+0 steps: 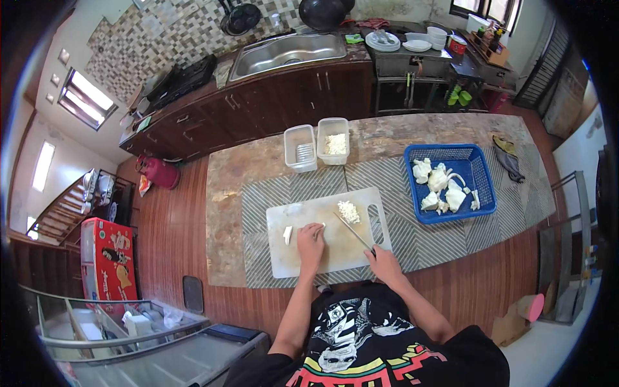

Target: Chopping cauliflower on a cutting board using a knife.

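Note:
My right hand (383, 261) grips the handle of a kitchen knife (354, 232), whose blade points up and left over the white cutting board (333, 251). On the board's left half, my left hand (312, 239) rests with bent fingers on a small white piece, mostly hidden; its tip shows beside the fingers. Left of that hand lies a white strip of food (287, 235). A heap of finely chopped white bits (348, 212) sits near the knife tip. To the right, a blue plastic basket (420, 215) holds several white chunks (438, 178).
Two clear plastic containers stand behind the board: the left one (300, 147) shows no food, the right one (333, 126) holds chopped white bits. A dark cloth-like item (508, 158) lies right of the basket. Beyond the table are a steel sink (290, 51) and stacked plates (382, 41).

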